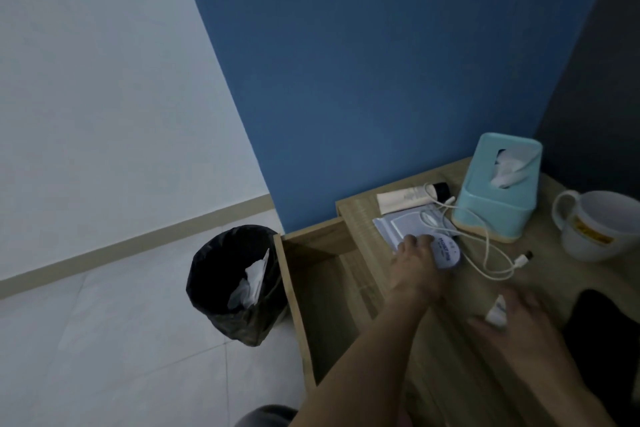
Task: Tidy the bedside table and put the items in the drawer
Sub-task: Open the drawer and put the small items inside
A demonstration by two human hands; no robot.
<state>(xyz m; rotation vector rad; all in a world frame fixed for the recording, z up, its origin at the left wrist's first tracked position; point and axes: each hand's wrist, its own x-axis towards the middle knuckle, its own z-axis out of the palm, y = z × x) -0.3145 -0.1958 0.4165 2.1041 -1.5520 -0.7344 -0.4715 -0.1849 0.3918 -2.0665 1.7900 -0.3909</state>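
The wooden bedside table stands against the blue wall, with its drawer pulled out to the left and nothing visible inside. My left hand grips a round white jar with blue lettering near the table's left edge. My right hand, blurred, pinches a small white tube over the table's front. On the table lie a flat pale-blue packet, a cream tube with a black cap and a white charging cable.
A teal tissue box stands at the back of the table, and a white mug at the right. A black-lined bin with crumpled tissue sits on the tiled floor left of the drawer. A dark shape fills the lower right corner.
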